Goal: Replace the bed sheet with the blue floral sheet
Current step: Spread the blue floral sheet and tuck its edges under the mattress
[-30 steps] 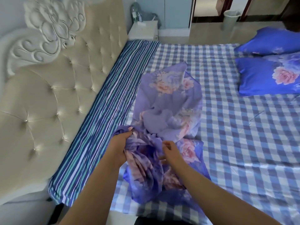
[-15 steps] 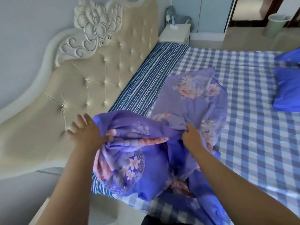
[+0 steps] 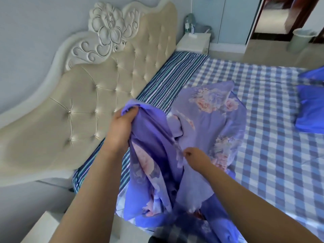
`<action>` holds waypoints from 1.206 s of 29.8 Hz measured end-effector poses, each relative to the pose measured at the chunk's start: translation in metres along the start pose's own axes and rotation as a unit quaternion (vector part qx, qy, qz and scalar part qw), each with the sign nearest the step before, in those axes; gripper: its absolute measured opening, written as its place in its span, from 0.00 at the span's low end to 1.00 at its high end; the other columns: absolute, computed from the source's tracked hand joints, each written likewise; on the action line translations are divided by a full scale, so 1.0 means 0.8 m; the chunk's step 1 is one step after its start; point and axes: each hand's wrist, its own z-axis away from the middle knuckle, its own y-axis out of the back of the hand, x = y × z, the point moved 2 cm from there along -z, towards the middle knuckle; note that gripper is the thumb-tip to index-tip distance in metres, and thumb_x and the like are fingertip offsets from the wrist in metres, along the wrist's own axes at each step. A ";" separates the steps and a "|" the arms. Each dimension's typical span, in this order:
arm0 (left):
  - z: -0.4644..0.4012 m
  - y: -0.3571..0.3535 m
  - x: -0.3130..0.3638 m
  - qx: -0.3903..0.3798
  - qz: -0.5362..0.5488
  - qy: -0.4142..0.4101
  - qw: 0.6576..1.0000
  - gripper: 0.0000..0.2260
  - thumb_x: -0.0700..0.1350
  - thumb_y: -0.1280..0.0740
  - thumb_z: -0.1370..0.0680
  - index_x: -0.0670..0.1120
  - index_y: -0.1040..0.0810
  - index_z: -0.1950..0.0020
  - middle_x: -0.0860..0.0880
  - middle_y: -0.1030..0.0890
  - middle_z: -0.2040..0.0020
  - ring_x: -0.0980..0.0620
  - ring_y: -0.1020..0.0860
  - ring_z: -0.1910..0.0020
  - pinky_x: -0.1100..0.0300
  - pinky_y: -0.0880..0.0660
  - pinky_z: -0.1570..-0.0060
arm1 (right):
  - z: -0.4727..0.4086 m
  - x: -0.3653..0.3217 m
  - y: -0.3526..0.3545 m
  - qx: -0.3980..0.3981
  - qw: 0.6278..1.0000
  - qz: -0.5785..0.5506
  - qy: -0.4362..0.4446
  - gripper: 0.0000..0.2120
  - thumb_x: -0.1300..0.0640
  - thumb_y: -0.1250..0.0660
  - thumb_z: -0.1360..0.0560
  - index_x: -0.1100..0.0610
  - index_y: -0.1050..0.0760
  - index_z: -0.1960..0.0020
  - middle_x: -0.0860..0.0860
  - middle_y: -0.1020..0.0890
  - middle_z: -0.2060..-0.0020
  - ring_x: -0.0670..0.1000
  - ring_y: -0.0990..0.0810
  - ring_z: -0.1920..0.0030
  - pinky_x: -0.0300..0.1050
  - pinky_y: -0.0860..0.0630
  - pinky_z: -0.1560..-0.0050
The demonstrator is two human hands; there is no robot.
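We grip the blue floral sheet (image 3: 206,120) above the bed (image 3: 273,109) | left hand (image 3: 121,127) fisted on a bunched edge | right hand (image 3: 196,156) pinches a fold

Soft, even daylight with faint shadows; slight motion blur and wide-angle bending at the edges.

soft cloth sheet (image 3: 206,120), glossy tufted headboard (image 3: 84,106)

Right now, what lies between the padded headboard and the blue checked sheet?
In the head view, a striped sheet runs between the headboard and the checked sheet.
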 end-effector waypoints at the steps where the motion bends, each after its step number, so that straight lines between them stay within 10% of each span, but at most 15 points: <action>1: -0.007 0.009 0.008 0.041 -0.022 -0.015 0.999 0.10 0.42 0.38 0.21 0.50 0.20 0.59 0.52 0.18 0.62 0.54 0.21 0.60 0.62 0.25 0.56 | -0.009 0.017 0.001 0.021 0.999 -0.037 -0.020 0.10 0.63 0.40 0.24 0.55 0.23 0.58 0.55 0.20 0.53 0.54 0.23 0.50 0.44 0.31 0.53; 4: -0.019 0.044 0.014 0.153 -0.074 -0.036 0.985 0.11 0.42 0.38 0.22 0.52 0.23 0.63 0.54 0.23 0.65 0.53 0.26 0.60 0.58 0.30 0.58 | -0.013 0.026 0.041 0.090 0.962 -0.243 -0.086 0.11 0.67 0.38 0.24 0.55 0.27 0.61 0.53 0.23 0.55 0.50 0.27 0.54 0.41 0.33 0.57; 7: -0.018 0.040 0.005 0.119 -0.040 -0.010 0.992 0.12 0.40 0.40 0.22 0.51 0.22 0.61 0.52 0.22 0.64 0.53 0.25 0.61 0.60 0.29 0.58 | 0.006 -0.028 0.064 -0.120 0.914 -0.387 -0.028 0.11 0.58 0.30 0.26 0.46 0.29 0.50 0.48 0.20 0.49 0.47 0.23 0.50 0.38 0.30 0.51; 10: -0.010 0.011 0.005 0.031 -0.082 -0.023 0.996 0.15 0.37 0.42 0.21 0.50 0.19 0.60 0.53 0.20 0.65 0.57 0.25 0.64 0.64 0.29 0.60 | 0.027 -0.092 0.033 -0.250 0.926 -0.273 0.072 0.19 0.51 0.27 0.29 0.43 0.31 0.42 0.38 0.25 0.44 0.40 0.26 0.42 0.39 0.31 0.40; 15: -0.011 0.014 0.031 0.029 0.046 -0.019 0.998 0.16 0.36 0.43 0.19 0.49 0.20 0.60 0.56 0.18 0.67 0.60 0.20 0.64 0.65 0.24 0.59 | 0.017 -0.100 -0.035 -0.026 0.988 -0.148 0.035 0.14 0.46 0.37 0.27 0.55 0.24 0.49 0.56 0.18 0.51 0.58 0.20 0.50 0.49 0.26 0.50; 25: -0.034 0.123 0.006 0.215 -0.186 -0.086 0.955 0.10 0.42 0.41 0.22 0.48 0.25 0.62 0.51 0.28 0.65 0.54 0.32 0.63 0.58 0.35 0.61 | -0.051 -0.004 0.105 -0.050 0.990 -0.028 -0.126 0.16 0.62 0.46 0.19 0.66 0.27 0.36 0.64 0.25 0.37 0.56 0.24 0.42 0.40 0.29 0.44; 31: -0.051 0.155 -0.027 0.301 -0.236 -0.011 0.924 0.12 0.43 0.43 0.23 0.40 0.24 0.47 0.37 0.22 0.52 0.47 0.28 0.56 0.55 0.34 0.55 | -0.066 -0.070 0.247 0.092 0.988 -0.109 -0.052 0.15 0.66 0.47 0.19 0.66 0.28 0.37 0.60 0.24 0.39 0.58 0.27 0.39 0.50 0.33 0.37; 33: -0.049 0.151 -0.022 0.329 -0.293 -0.037 0.897 0.16 0.41 0.40 0.22 0.39 0.28 0.35 0.37 0.24 0.40 0.41 0.26 0.45 0.53 0.32 0.46 | -0.057 -0.087 0.251 0.143 0.980 -0.139 -0.026 0.11 0.68 0.45 0.21 0.66 0.24 0.50 0.60 0.24 0.54 0.54 0.28 0.48 0.51 0.32 0.39; 36: -0.037 0.077 -0.016 0.182 -0.349 -0.198 0.898 0.34 0.52 0.29 0.28 0.41 0.37 0.27 0.44 0.30 0.33 0.49 0.32 0.34 0.60 0.40 0.36 | -0.029 -0.122 0.209 0.106 0.986 -0.106 0.068 0.08 0.61 0.39 0.26 0.62 0.25 0.60 0.60 0.22 0.61 0.51 0.28 0.55 0.48 0.29 0.50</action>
